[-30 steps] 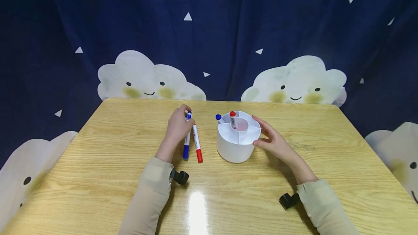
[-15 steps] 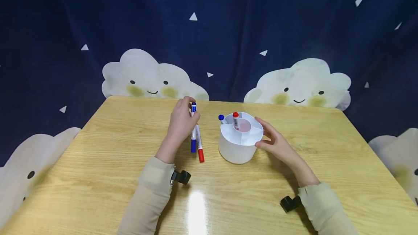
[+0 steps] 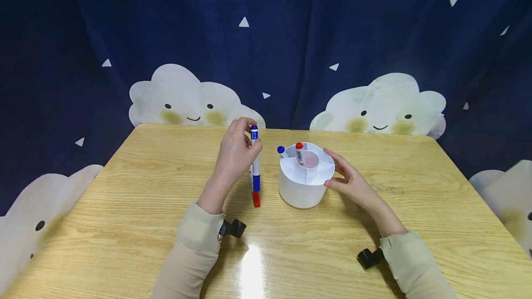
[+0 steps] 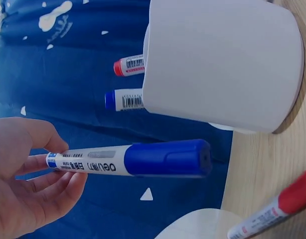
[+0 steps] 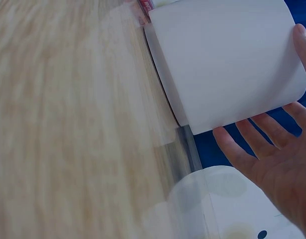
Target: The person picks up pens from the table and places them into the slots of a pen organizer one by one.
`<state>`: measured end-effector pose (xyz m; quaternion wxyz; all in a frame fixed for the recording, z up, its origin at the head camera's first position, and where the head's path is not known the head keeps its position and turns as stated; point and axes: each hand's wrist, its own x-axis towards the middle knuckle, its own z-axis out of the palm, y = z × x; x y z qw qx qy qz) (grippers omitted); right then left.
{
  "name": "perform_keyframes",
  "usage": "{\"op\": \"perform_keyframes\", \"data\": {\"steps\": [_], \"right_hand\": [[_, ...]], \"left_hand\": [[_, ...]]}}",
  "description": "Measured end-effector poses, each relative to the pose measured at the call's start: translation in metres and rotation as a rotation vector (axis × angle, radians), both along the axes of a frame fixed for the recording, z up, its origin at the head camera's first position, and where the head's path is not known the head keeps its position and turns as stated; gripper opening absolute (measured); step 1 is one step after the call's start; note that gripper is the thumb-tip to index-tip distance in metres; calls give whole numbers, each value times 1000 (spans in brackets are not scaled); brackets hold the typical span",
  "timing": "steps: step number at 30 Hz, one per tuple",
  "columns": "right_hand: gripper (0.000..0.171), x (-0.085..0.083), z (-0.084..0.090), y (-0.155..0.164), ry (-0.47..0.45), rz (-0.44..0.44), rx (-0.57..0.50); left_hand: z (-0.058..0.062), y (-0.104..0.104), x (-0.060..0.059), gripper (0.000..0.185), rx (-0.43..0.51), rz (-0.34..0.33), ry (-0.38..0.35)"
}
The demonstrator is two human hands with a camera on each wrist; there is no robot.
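My left hand [image 3: 238, 150] pinches a blue marker [image 4: 165, 158] by one end between thumb and fingers. Its long blue cap points down and away from the hand. Under it on the table lies a red marker [image 3: 256, 199], partly covered by the blue one in the head view. My right hand [image 3: 351, 183] holds the right side of a round white pen organizer [image 3: 300, 194], thumb at the front and fingers toward the back. Inside the organizer, a second blue marker [image 3: 281, 151] leans in a left compartment. Another red marker [image 3: 299, 152] stands in the centre ring.
The wooden table [image 3: 133, 206] extends around both hands, with a glare spot near its front. Behind its far edge hangs a dark blue curtain [image 3: 282, 36] with clouds and white triangles. Small black cameras [image 3: 238, 228] sit at both wrists.
My left hand has lifted the blue marker and carried it to the right, over the red one. The right hand keeps its place on the organizer. The head view shifted slightly.
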<state>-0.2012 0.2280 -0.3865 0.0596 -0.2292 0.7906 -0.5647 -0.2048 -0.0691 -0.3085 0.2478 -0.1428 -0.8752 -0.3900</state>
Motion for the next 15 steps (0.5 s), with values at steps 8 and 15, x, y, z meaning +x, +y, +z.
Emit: {"op": "perform_keyframes", "data": {"steps": [8, 15], "right_hand": [[73, -1, -5, 2, 12, 6, -8], [73, -2, -3, 2, 14, 2, -8]], "left_hand": [[6, 10, 6, 33, 67, -91, 27], [17, 16, 8, 33, 161, -113, 88]]}}
